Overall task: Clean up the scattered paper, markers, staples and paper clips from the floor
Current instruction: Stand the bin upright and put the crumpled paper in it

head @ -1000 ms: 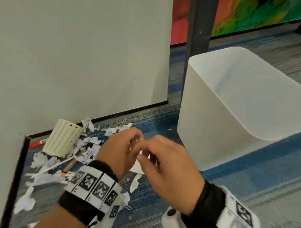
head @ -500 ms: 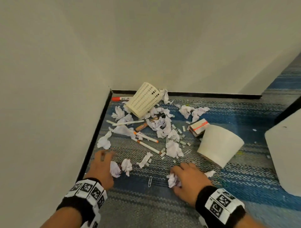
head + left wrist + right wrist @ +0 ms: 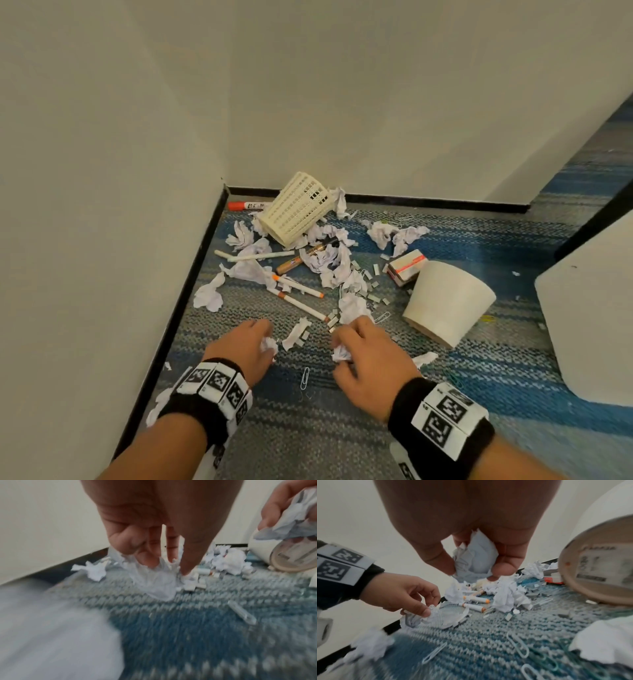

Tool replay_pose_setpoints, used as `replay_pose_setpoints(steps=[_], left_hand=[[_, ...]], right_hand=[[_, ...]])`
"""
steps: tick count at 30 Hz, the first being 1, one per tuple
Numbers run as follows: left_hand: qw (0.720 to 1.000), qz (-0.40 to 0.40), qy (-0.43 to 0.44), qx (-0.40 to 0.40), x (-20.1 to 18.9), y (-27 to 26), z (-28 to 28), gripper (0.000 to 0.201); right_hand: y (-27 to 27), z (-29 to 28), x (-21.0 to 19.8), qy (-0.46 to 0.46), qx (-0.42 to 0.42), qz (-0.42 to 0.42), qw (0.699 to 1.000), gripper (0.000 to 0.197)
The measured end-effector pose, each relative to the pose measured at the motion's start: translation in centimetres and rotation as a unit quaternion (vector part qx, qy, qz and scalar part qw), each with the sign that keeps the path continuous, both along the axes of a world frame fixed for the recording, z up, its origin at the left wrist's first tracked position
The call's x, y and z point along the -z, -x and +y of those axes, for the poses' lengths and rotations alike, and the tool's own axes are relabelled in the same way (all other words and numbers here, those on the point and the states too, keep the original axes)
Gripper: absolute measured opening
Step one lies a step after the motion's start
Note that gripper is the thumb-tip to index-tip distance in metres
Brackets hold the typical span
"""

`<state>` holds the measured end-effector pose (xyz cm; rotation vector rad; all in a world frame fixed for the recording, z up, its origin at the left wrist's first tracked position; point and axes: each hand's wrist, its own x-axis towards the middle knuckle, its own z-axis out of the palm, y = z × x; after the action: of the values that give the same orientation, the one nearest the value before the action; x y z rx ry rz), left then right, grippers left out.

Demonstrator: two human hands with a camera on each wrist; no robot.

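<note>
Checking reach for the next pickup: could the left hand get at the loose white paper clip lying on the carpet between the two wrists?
Probably yes: the paper clip lies bare beside the left hand, but that hand already grips crumpled paper.

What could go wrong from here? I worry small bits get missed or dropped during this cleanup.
1. The right hand pinches its paper wad only at the fingertips; it may slip out on the way to the bin.
2. The left hand presses its wad into the carpet; the grasp looks unfinished.
3. Staples and paper clips lie thin on patterned carpet and are easily overlooked.
</note>
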<state>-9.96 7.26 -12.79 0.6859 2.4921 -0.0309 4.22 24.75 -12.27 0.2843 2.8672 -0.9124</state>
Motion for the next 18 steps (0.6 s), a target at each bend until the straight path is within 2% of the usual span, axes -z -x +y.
replay_pose_setpoints(steps=[4, 7, 9, 11, 14, 16, 18], left_hand=[[0.991, 0.015, -0.13, 0.032, -4.6, -1.1, 4.2, 0.018], [0.959, 0.02, -0.264, 0.099, -8.8, -3.2, 9.3, 0.019], [0.926, 0.025, -0.349, 0.144, -11.9, -5.1, 13.0, 0.022], [0.884, 0.03, -0.438, 0.161, -15.1, -7.2, 16.4, 0.026], [0.811, 0.004, -0.56, 0.167, -19.6, -10.7, 21.4, 0.029], [0.765, -0.008, -0.618, 0.183, -21.6, -12.7, 23.9, 0.028], [0.733, -0.005, -0.648, 0.208, -22.9, -14.9, 26.5, 0.022]], right_hand=[[-1.1, 2.5, -3.3, 0.05, 0.099, 0.11, 0.988, 0.025], [-2.1, 5.3, -7.4, 0.07, 0.182, 0.218, 0.956, 0.019], [-3.4, 7.3, -10.9, 0.063, 0.24, 0.301, 0.921, 0.018], [-5.1, 9.4, -14.4, 0.038, 0.289, 0.397, 0.87, 0.021], [-9.1, 12.3, -19.4, -0.048, 0.325, 0.513, 0.793, 0.027], [-11.7, 13.8, -21.1, -0.118, 0.342, 0.541, 0.76, 0.023], [-14.4, 15.3, -22.1, -0.181, 0.396, 0.528, 0.729, 0.025]])
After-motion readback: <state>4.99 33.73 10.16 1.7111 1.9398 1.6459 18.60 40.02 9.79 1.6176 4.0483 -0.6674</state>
